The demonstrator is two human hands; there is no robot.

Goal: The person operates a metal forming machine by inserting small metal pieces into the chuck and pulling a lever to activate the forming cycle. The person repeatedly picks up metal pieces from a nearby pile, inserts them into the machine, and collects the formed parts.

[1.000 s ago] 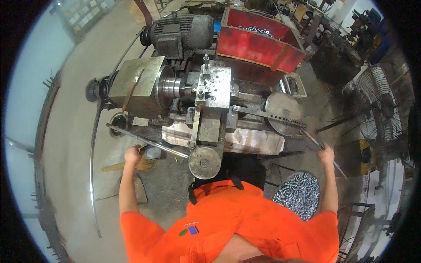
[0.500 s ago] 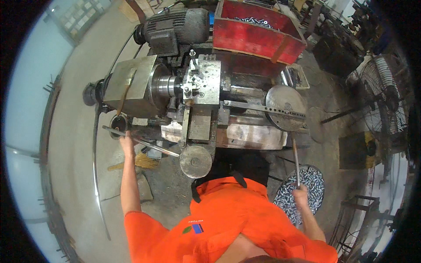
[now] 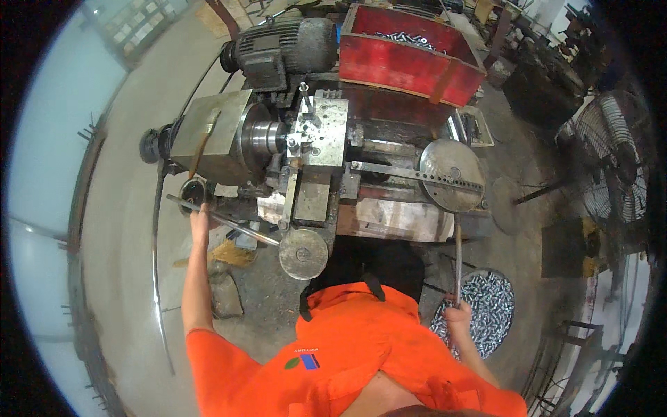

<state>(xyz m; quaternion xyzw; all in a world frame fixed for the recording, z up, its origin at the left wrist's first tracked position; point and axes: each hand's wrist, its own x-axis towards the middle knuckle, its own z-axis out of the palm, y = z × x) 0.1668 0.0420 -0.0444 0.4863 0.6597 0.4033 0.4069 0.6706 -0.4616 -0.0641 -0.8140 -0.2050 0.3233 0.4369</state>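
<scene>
My left hand (image 3: 199,214) is closed around a long metal lever (image 3: 244,231) that runs to a round steel disc (image 3: 303,254) at the front of a lathe-like machine. At the lower right my right hand (image 3: 457,314) grips a second rod-shaped lever (image 3: 458,260), which hangs down from beneath a larger disc (image 3: 453,174). A flat bar with a row of holes (image 3: 410,170) links that disc to the machine's slide. In the middle sits a steel tool block (image 3: 324,132) with an upright bolt, close beside the spindle chuck (image 3: 266,136).
A red bin (image 3: 410,62) holding metal parts stands behind the machine, near an electric motor (image 3: 285,54). Many small metal parts fill a round container (image 3: 493,306) by my right hand. A brush (image 3: 201,146) lies against the headstock; a fan (image 3: 604,160) stands at right.
My right hand and its lever have shifted left and slightly toward me. The left lever's disc appears slightly further left. My left hand keeps its grip.
</scene>
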